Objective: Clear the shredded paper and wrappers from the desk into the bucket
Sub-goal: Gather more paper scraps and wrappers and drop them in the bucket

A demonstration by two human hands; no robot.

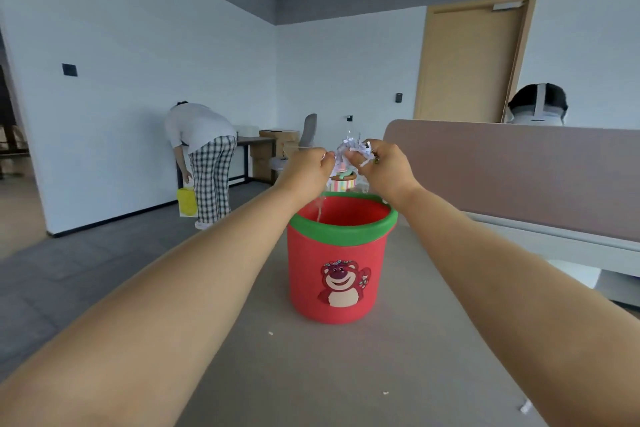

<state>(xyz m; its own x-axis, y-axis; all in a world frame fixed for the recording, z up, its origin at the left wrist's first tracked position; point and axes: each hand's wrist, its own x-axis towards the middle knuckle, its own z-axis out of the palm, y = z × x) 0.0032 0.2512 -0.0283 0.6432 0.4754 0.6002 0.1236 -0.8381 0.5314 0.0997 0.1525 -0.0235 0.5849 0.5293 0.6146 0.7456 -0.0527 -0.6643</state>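
While both arms reach out over the desk (311, 374), the left hand (308, 163) and right hand (384, 163) pinch one clump of shredded paper (351, 149) between curled fingertips, directly above the red bucket (337, 274); small scraps (524, 407) lie nearer the elbows.

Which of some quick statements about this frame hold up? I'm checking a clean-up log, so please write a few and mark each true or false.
1. Both hands, left hand and right hand, hold a clump of shredded paper above the bucket. True.
2. The bucket is blue with a yellow rim. False: red, green rim.
3. The bucket lies tipped over. False: it stands upright on the desk.
4. Small paper scraps remain on the desk. True.
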